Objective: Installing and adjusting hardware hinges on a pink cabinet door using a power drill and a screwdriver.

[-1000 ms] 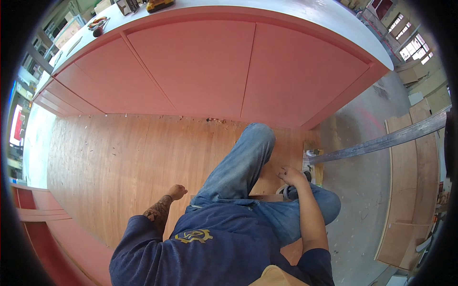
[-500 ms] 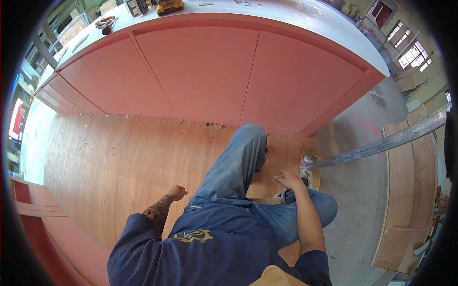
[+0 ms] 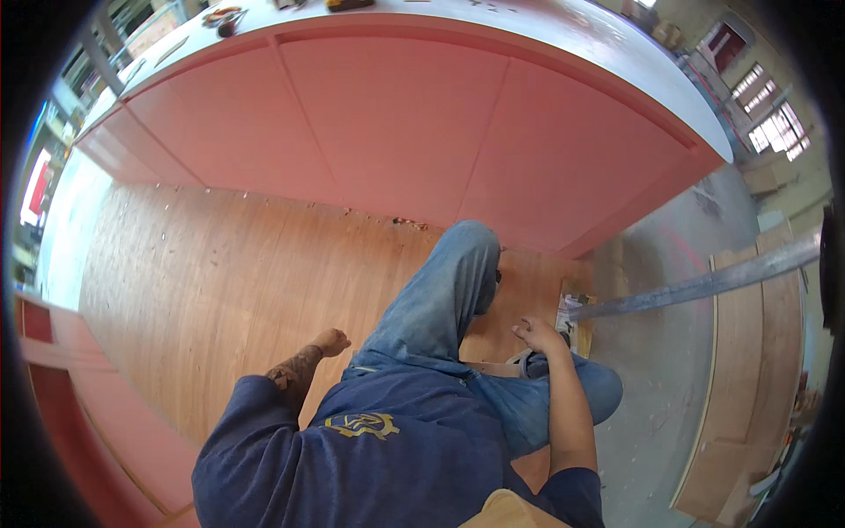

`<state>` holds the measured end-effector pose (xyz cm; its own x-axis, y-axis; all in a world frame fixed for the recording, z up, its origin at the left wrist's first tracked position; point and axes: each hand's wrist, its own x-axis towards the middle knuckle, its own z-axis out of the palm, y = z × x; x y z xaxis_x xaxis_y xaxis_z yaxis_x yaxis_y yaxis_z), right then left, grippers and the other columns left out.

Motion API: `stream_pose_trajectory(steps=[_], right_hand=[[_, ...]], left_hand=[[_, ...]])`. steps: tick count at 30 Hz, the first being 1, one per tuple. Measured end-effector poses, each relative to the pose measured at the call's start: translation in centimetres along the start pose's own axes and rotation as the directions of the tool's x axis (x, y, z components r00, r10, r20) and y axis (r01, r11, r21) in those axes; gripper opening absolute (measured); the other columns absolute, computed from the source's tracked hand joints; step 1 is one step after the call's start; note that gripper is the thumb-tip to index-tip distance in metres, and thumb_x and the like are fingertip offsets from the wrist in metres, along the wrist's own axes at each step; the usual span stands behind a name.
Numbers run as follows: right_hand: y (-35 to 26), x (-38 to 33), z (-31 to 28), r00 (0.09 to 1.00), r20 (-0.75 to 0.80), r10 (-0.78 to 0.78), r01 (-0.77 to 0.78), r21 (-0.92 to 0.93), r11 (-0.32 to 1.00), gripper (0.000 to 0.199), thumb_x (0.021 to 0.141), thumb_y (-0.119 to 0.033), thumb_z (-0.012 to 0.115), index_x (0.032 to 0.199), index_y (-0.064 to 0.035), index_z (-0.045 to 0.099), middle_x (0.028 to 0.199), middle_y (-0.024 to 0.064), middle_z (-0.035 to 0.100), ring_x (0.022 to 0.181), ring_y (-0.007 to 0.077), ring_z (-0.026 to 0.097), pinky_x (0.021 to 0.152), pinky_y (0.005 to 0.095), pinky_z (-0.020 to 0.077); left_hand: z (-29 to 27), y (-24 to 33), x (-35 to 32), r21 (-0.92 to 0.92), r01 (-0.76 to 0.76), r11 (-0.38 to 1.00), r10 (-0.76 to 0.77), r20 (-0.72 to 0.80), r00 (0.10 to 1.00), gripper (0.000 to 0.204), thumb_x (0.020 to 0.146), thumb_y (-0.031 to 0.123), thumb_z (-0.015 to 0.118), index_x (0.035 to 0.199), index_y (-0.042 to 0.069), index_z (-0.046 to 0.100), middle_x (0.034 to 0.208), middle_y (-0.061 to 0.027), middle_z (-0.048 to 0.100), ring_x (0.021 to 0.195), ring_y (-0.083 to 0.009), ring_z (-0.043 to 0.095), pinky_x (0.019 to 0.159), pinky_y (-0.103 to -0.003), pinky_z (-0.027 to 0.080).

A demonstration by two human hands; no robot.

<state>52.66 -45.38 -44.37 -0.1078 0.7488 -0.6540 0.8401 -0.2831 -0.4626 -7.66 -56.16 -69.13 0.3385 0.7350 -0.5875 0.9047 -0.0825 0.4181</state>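
Note:
My left hand (image 3: pixel 333 341) hangs over the wood-look floor (image 3: pixel 246 264), to the left of my raised knee in blue jeans (image 3: pixel 458 264). Its fingers are curled in loosely, and I see nothing in them. Above my bent right leg (image 3: pixel 585 392) is my right hand (image 3: pixel 540 335), fingers partly spread and holding nothing. A dark shoe (image 3: pixel 532 364) shows just below it. In front of me stretches a long pink cabinet (image 3: pixel 396 123) with a white top (image 3: pixel 563 25).
A grey metal bar (image 3: pixel 695 289) slants in from the right, ending near a scrap of printed board (image 3: pixel 576 321). Wooden panels (image 3: pixel 739 378) lie at far right. Pink shelving (image 3: pixel 106 396) stands at left. Wood debris (image 3: pixel 409 223) lies along the cabinet's base. Orange-handled scissors (image 3: pixel 222 15) rest on the top.
My view has shifted a little, so the cabinet sits further right and its top is higher in the picture. Both hands have barely moved, the left slightly upward and rightward.

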Motion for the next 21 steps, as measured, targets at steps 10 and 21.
stream_pose_trajectory(steps=[10,21], right_hand=[[4.7,1.5,0.9,0.998,-0.062,-0.004,-0.003,-0.111,0.994,0.073,0.096,-0.05,0.068,0.144,0.0039,0.055,0.122,0.0269,0.069,0.111,0.0336,0.069,0.096,0.0389,0.0531],[8.3,2.2,1.6,0.994,0.014,0.113,-0.112,-0.032,0.993,0.068,0.094,-0.049,0.067,0.141,-0.0003,0.06,0.132,0.0254,0.067,0.124,0.0368,0.064,0.106,0.0408,0.048]], left_hand=[[-1.2,3.4,0.8,0.215,-0.069,0.974,0.044,0.121,0.992,0.051,0.102,0.038,0.046,0.112,-0.003,0.073,0.12,-0.0259,0.069,0.114,-0.042,0.066,0.099,-0.051,0.051],[5.4,2.1,-1.1,-0.013,0.123,0.992,-0.123,0.013,0.992,0.053,0.096,0.041,0.049,0.099,-0.004,0.077,0.108,-0.0282,0.072,0.106,-0.0427,0.069,0.095,-0.05,0.052]])
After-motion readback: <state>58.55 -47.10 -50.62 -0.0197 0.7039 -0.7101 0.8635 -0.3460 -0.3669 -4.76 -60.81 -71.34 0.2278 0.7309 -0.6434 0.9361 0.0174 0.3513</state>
